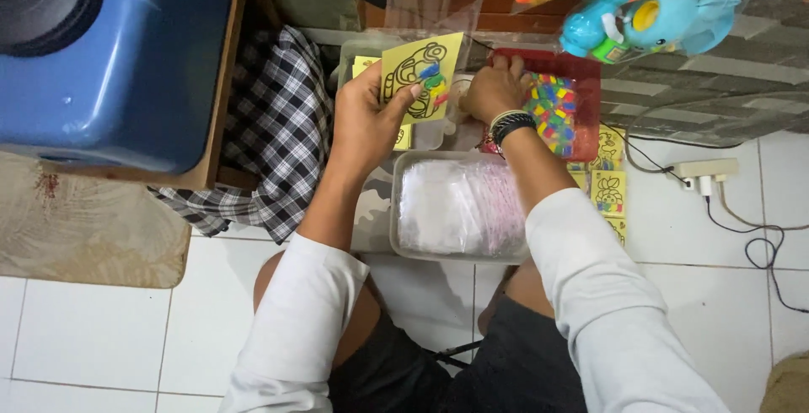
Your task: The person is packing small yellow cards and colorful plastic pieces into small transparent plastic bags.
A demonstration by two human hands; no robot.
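Up front, left hand (366, 114) gripping a yellow picture card (420, 76), raised above a clear plastic tub (404, 202) of small bags. Right hand (495, 88) curled, fingertips down in a red tray (587, 84) beside multicoloured pieces (552, 109); grasp unclear.

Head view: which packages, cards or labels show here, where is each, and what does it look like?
Yellow picture card: in left hand, black outline drawing, coloured patches.
Yellow cards: floor, right of clear tub; small, square.
Clear bags: inside tub, whitish stack.
Bagged plastic toys: top right, blue and yellow.
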